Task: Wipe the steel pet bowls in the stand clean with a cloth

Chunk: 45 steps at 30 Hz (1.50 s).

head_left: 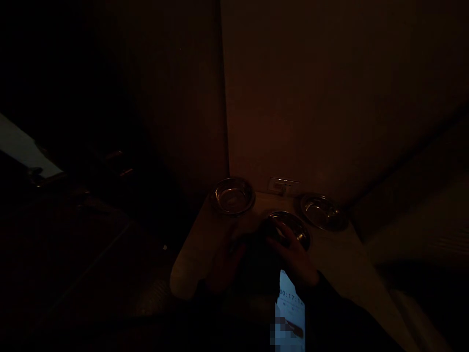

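The picture is very dark. My right hand (296,259) reaches over the table, fingers bent against the edge of a dark object (258,259) whose kind I cannot make out. On the other side of that object is my left hand (223,261), dim, its fingers curled at the object's edge. Just beyond my right hand lies a round metal dish (302,233), partly covered by the fingers. Below the right wrist a lit phone (293,303) shows a timer, its left side hidden behind the dark object.
A metal dish (232,198) stands at the table's back left corner, another dish (320,212) at the back right. The pale table (186,274) has a rounded front left corner and meets a wall with a socket plate (284,186).
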### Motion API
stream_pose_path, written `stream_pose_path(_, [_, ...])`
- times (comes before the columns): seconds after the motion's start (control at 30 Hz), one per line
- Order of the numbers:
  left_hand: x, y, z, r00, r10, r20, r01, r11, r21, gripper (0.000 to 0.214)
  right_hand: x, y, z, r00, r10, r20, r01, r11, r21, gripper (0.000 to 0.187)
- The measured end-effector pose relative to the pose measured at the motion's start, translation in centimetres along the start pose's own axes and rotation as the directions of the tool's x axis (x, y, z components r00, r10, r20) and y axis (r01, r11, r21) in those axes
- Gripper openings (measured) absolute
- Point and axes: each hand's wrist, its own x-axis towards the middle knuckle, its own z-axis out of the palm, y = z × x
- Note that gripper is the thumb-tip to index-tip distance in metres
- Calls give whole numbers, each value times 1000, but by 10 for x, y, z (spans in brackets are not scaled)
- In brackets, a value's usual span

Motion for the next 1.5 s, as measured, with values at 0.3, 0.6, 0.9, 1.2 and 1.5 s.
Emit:
stream_pose_path(0.3, [7,-8,-5,994,103,32,-107,897,429,18,4,2,-18,998,-36,54,50,955,-294,58])
stream_pose_path(0.6, [4,12,9,983,-72,169,18,953,302,36,-2,-5,-30,996,-71,61,87,941,-328,31])
stream_pose_path(0.9, [20,6,27,1000,8,18,-11,983,183,33,-8,1,-39,1000,-8,-26,6,996,-87,64])
stream_pose_path(1.2, [34,9,45,999,46,-25,-44,997,62,33,-14,12,-60,978,53,-202,-59,998,-22,38])
stream_pose_path(1.5, [57,-26,42,990,-51,-129,43,997,-57,41,-12,8,-120,861,-1,-508,-49,995,-84,32])
